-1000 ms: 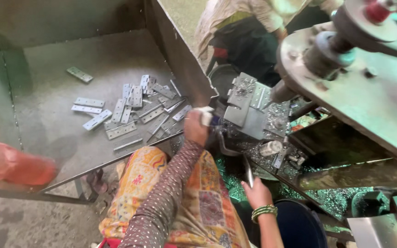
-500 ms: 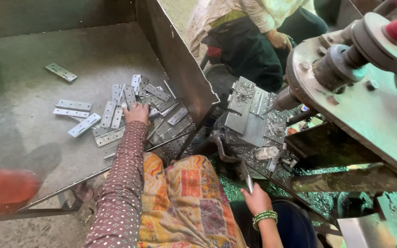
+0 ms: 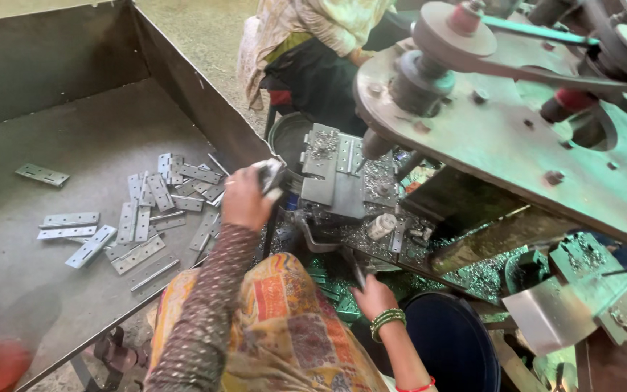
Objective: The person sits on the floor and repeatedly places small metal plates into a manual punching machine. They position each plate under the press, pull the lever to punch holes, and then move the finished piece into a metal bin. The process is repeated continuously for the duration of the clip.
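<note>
Above the tray's (image 3: pixel 183 80) near edge, seen from the head, the left hand (image 3: pixel 244 197) is clenched on a flat metal hinge (image 3: pixel 270 174), which juts rightward from the fist with its long axis aimed at the jig (image 3: pixel 335 170) just beside it. More hinges (image 3: pixel 146 218) are scattered in the tray to the left. Lower down, the right hand (image 3: pixel 373 297) is closed on a lever (image 3: pixel 353 267) under the jig. Of the two, the left hand is nearer the jig. Another person (image 3: pixel 321 43) is seated beyond.
</note>
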